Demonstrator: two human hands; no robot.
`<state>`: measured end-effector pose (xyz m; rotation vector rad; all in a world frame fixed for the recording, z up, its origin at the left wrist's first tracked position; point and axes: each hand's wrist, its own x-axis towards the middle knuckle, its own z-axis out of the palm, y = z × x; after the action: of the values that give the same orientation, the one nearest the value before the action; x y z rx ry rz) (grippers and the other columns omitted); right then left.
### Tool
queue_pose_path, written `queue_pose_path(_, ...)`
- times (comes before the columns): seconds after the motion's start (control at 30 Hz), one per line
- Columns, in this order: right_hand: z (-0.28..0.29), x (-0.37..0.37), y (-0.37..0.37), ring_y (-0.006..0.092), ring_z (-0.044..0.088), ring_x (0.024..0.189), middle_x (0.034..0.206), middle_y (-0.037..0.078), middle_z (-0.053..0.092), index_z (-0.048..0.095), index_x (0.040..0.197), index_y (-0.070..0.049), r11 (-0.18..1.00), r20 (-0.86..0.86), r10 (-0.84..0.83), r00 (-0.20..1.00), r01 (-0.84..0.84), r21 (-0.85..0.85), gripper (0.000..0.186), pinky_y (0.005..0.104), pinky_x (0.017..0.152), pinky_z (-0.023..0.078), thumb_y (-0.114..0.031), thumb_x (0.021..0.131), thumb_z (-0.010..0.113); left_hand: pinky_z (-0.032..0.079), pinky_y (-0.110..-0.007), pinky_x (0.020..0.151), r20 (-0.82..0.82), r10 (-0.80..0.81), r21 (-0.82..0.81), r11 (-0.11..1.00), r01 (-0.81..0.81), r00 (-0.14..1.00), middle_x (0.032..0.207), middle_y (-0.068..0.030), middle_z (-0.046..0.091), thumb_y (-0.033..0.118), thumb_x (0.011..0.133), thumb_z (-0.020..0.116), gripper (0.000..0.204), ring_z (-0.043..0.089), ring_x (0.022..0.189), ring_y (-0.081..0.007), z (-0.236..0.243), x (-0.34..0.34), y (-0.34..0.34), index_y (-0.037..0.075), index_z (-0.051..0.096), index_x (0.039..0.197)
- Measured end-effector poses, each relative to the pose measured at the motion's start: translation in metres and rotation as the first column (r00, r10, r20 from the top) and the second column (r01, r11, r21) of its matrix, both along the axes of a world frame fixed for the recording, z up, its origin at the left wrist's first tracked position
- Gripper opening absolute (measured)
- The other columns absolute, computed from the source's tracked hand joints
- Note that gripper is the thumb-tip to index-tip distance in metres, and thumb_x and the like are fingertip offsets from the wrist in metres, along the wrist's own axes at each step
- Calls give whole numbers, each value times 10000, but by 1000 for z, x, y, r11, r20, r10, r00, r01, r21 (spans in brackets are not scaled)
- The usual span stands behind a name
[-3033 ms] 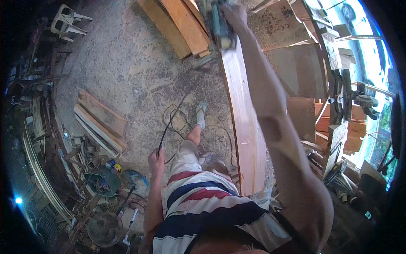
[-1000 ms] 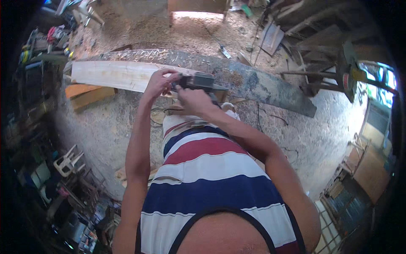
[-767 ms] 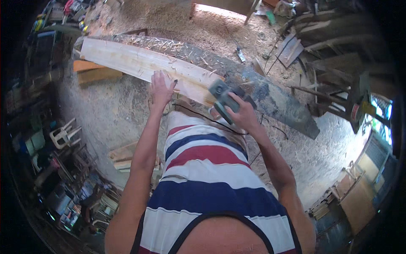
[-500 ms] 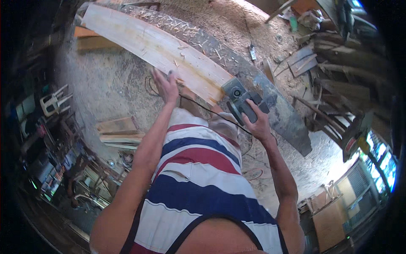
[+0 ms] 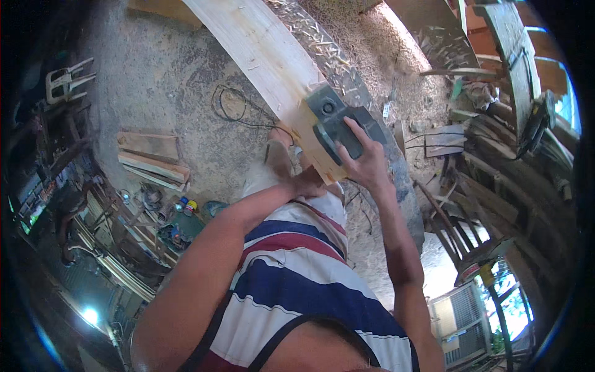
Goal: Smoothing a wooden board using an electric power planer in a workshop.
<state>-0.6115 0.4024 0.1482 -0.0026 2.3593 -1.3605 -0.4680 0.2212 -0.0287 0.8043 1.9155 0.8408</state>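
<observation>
My right hand [image 5: 365, 160] is wrapped round the handle of a dark electric planer [image 5: 328, 106]. The planer rests on the near part of a long, pale wooden board [image 5: 266, 62] with yellowish streaks. At the board's near end, against its left edge, is my left hand [image 5: 307, 183]; its fingers are mostly hidden, so its grip is unclear. Beneath the board lies a dark, worn bench plank [image 5: 396, 186], strewn with shavings along its far part. A black cord [image 5: 238, 111] loops on the floor left of the board.
Short timber offcuts [image 5: 149, 149] lie on the floor to the left, with a pale plastic chair [image 5: 65, 80] farther off. Wood shavings [image 5: 372, 49] cover the ground beyond the bench. Stacked planks and a wooden frame [image 5: 452, 229] crowd the right side.
My left hand, earlier spread beside the board's left edge, has come back to its near end. My right hand stays on the planer. The whole view has shifted.
</observation>
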Motion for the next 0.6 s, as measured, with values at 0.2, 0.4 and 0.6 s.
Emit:
queue_pose_path(0.2, -5, -96, -91, 267, 773, 1039, 1148, 240, 778, 616, 1444, -3, 999, -43, -44, 998, 44, -8, 608, 364, 924, 587, -272, 925, 785, 538, -476, 1024, 468, -188, -70, 966, 248, 864, 1297, -235, 714, 357, 928, 602, 506, 693, 1178, -415, 26, -10, -13, 98, 656, 1359)
queue_pose_path(0.4, 23, -107, -88, 311, 789, 974, 1069, 231, 789, 626, 1419, -6, 981, -76, -182, 980, 176, -83, 593, 396, 875, 605, -269, 923, 814, 556, -464, 959, 452, 86, -44, 996, -74, 888, 1145, -237, 750, 433, 929, 701, 456, 716, 1094, -415, 77, -40, -115, 52, 751, 1174)
queue_pose_path(0.6, 64, 6, 44, 177, 736, 928, 1045, 140, 792, 671, 1377, 30, 858, 159, -512, 844, 493, 143, 523, 319, 848, 597, -241, 949, 802, 553, -443, 971, 121, 467, -320, 854, -411, 876, 1155, -171, 763, 438, 918, 743, 468, 717, 1103, -380, 95, -50, -132, 97, 747, 1238)
